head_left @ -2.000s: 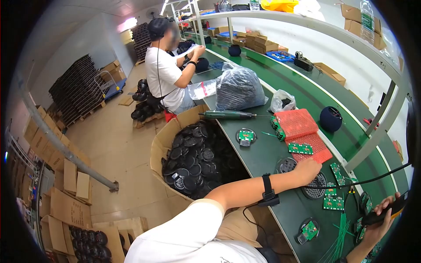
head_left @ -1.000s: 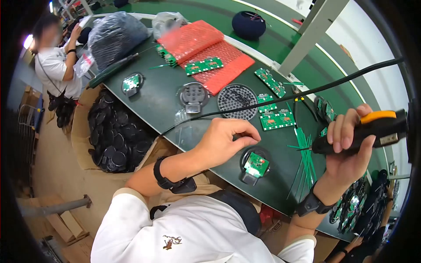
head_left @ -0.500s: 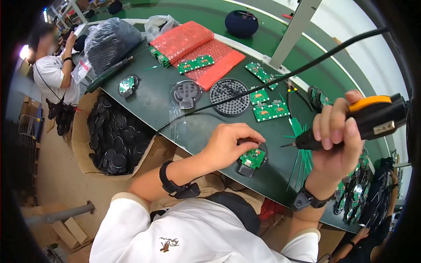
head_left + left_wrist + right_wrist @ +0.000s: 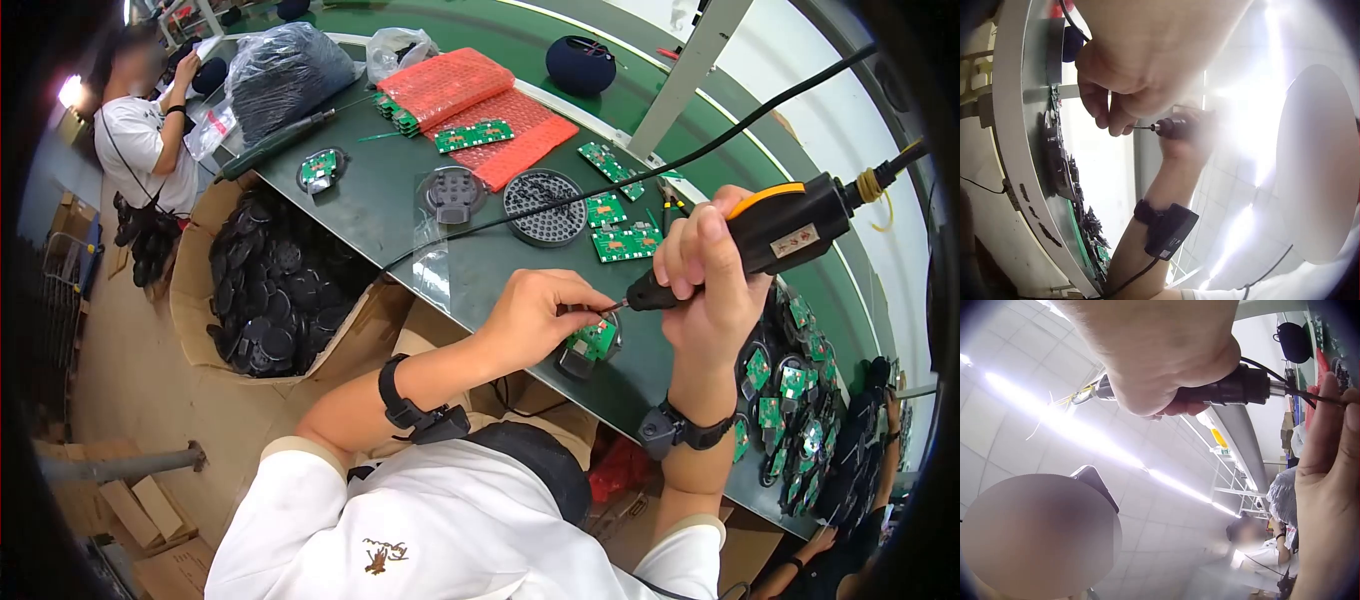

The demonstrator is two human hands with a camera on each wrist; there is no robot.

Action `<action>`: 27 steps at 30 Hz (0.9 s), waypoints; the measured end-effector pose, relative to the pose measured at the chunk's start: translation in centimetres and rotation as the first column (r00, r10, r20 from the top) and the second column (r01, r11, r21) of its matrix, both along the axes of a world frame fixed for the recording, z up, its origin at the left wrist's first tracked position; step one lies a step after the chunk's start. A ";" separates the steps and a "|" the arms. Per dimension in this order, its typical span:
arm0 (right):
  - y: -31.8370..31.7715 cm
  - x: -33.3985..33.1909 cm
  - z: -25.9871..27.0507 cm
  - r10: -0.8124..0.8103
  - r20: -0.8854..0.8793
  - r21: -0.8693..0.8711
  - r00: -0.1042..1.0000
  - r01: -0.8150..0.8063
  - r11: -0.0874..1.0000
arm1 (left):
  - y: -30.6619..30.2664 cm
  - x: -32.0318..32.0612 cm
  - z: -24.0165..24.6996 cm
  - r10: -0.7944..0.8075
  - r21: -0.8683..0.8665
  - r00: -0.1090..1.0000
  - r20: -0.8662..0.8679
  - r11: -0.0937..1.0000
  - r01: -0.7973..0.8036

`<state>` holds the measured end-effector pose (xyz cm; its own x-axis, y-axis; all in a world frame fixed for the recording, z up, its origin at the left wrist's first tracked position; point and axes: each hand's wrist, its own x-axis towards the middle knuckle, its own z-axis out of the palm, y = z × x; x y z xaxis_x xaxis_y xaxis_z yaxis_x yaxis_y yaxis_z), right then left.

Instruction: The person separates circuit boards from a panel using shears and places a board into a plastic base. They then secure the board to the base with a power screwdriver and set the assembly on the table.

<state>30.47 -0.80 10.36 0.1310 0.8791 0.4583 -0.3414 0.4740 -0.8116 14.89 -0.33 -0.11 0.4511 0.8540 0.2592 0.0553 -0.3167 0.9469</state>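
My right hand [image 4: 715, 275] grips a black electric screwdriver [image 4: 795, 238] with an orange lever, its bit pointing left. The thumb and forefinger of my left hand [image 4: 535, 315] pinch at the tip of the bit [image 4: 1316, 397]; any small part between the fingertips is hidden. In the left wrist view the screwdriver's nose [image 4: 1169, 128] also faces those fingertips. Just below them in the head view, a green circuit board [image 4: 598, 340] sits on a round black housing [image 4: 576, 364] on the bench, partly covered by my left hand.
A round tray [image 4: 545, 232] with small black pieces and another round housing [image 4: 455, 195] lie farther back. Loose circuit boards [image 4: 627, 243] and red bubble wrap [image 4: 530, 150] are beyond. A black cable [image 4: 610, 185] crosses above the bench. A carton [image 4: 190, 300] of black parts stands left.
My left hand came from near the round tray to the front circuit board. My right hand brought the screwdriver leftward, so its bit now meets the left fingertips. The head view swung toward the bench.
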 end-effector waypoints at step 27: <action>-0.3 1.7 -3.8 -0.258 0.060 0.026 0.964 0.257 0.966 | -2.5 -0.7 -3.2 0.020 0.364 0.944 -0.329 0.925 0.107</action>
